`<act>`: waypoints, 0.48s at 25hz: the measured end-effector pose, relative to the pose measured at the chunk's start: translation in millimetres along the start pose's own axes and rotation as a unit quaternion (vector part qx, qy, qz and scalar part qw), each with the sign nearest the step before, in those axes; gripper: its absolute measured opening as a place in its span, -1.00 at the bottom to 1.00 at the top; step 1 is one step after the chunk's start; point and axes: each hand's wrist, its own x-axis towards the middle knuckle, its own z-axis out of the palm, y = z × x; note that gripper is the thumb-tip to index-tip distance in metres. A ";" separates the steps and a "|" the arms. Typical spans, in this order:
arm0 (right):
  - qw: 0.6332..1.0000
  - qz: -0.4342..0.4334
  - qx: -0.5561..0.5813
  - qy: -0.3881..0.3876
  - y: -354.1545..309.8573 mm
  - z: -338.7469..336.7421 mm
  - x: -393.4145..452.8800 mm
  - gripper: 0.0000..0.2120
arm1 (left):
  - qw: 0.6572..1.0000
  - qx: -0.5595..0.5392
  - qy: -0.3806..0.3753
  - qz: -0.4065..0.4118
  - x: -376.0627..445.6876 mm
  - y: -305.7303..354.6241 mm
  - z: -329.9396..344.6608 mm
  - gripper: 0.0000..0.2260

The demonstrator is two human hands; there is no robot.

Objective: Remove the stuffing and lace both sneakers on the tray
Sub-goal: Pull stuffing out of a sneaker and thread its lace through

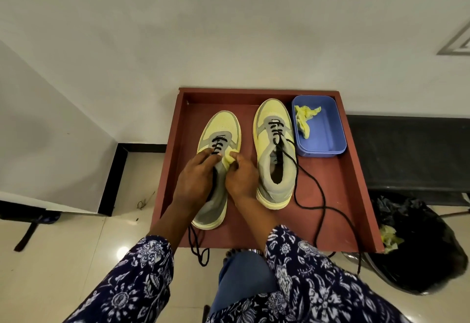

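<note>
Now, head view only, line by line.
Step in hand: judged from the hands' place, lacing the left sneaker (218,170), which lies near the tray's (356,195) left edge, toe toward the far edge, heel close to the near edge.
Left hand (194,182): fingers curled over the sneaker's throat at the lower eyelets; it seems to pinch the black lace (218,145), though the fingertips are partly hidden.
Right hand (241,179): fingers curled, pinching the yellow eyelet flap (229,161) and pulling it outward.
Doing it well: my judgement is to keep the flap held taut so the eyelet stays open, feed the lace tip straight through, then draw both ends even; the loose ends (199,251) hanging over the near edge could snag.
Right sneaker (276,154): middle of the tray, a few rows crossed, mouth open and dark inside, long lace (323,210) trailing toward the near right corner.
Stuffing (305,119): crumpled yellow paper, soft and thin, in the blue tub (328,149) at the far right corner.
Materials: sneakers pale yellow perforated toe, grey suede-like panels, thick rubbery sole; laces round cord; tray reddish, matte, raised rim; tub smooth plastic, rounded corners.
</note>
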 end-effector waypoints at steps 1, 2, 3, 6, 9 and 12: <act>1.000 -0.002 -0.001 -0.007 2.9 2.0 -3.0 -0.65 | 1.000 -0.007 0.007 -0.003 -1.1 -0.6 0.8 -0.62; 1.000 0.007 0.008 -0.009 7.0 4.0 -7.6 -0.63 | 1.000 -0.015 0.015 -0.007 -1.9 -1.4 1.7 -0.68; 0.999 0.032 0.034 -0.014 12.9 6.0 -14.8 -0.62 | 0.999 -0.028 0.025 -0.011 -2.4 -2.9 3.7 -0.74; 0.981 0.119 0.141 -0.055 32.0 8.8 -46.9 -0.59 | 0.997 -0.068 0.037 -0.028 -2.3 -2.7 5.9 -0.75; 0.980 0.124 0.144 -0.064 42.0 8.7 -66.9 -0.61 | 0.995 -0.081 0.052 -0.013 -1.2 0.4 4.1 -0.73; 0.975 0.145 0.155 -0.064 40.2 8.0 -68.7 -0.64 | 0.995 -0.079 0.054 -0.004 -3.1 -0.1 2.9 -0.75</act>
